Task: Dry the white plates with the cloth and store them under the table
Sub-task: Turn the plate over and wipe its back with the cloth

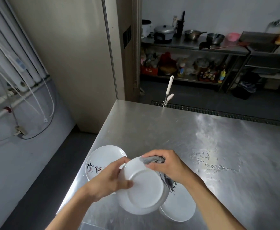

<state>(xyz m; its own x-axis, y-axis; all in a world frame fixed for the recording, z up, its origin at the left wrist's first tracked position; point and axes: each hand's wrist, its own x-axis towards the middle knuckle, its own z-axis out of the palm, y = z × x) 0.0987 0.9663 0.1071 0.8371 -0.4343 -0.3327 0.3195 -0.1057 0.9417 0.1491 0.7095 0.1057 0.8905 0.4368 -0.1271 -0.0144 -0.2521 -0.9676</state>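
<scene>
head view looks down on a white plate (146, 188) held up over the near corner of the worktop (202, 138), turned so its underside and foot ring face the camera. the left hand (106, 181) grips its left rim with the thumb laid across the underside, which steadies it and leaves the far edge free. the right hand (167, 165) has its fingers (153, 166) closed round a bunched grey cloth (150, 160) and presses it onto the far rim, so the step in hand looks like wiping the back of the plate (the front face is turned away, so i cannot tell whether it is dry). two more lie flat on the worktop: a second plate (102, 156) with black brush lettering just beyond the left hand, at the worktop's left edge, and a third plate (180, 208) partly under the held one on the right. both probably wait their turn within easy reach. whether anything is stored under the worktop cannot be told, as that space is out of sight.
</scene>
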